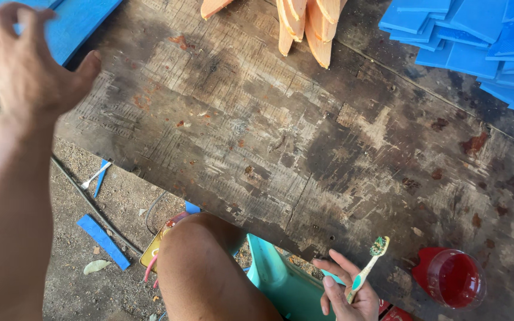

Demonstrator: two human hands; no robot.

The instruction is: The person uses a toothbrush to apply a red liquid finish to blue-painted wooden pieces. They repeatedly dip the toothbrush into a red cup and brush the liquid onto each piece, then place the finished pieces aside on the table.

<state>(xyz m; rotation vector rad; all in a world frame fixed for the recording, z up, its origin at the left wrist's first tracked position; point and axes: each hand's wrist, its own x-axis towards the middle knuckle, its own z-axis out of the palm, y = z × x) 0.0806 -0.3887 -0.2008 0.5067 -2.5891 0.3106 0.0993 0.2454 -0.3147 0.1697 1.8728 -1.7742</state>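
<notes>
With my right hand (352,291) pinching the glue-caked toothbrush (367,270) at the scarred wooden board's (281,137) near edge and left hand (28,59) spread empty, I'd guess I could clip that red cup (454,278).

A worn, dark wooden tabletop (304,148), scored with cut marks and dotted with reddish stains, fills most of the view. A heap of blue flat pieces (477,41) lies on its far right corner, and a cluster of orange wooden pieces (304,27) on the far edge. Blue boards (72,27) rest at the far left. A glass of red liquid (454,278) stands on the near right edge.
</notes>
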